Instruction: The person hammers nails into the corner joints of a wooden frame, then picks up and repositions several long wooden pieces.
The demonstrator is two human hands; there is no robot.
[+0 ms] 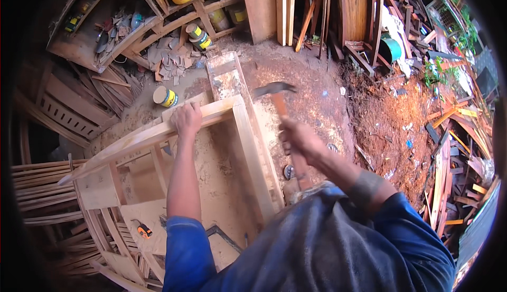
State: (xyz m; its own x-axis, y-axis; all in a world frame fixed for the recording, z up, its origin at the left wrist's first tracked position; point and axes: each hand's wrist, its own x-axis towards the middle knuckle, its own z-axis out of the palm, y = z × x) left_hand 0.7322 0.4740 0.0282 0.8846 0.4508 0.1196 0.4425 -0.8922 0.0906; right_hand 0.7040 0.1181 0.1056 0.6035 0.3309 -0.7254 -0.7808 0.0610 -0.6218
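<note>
A pale wooden frame [246, 144] stands on edge in front of me, its upper corner near the middle of the view. My left hand [187, 120] is closed over its top rail, left of that corner. In my right hand [302, 140] is a claw hammer [279, 102], gripped by its wooden handle. The hammer head is raised just right of the corner, apart from the frame and slightly blurred. Beyond the corner lies a worn, dusty plank [226, 75].
A can with a yellow label [167, 96] stands on the floor beyond the frame; more cans [198, 38] are near the shelves. An orange tape measure [143, 230] lies at lower left. Scrap wood [443, 149] is heaped at right. Boards [354, 12] lean at the back.
</note>
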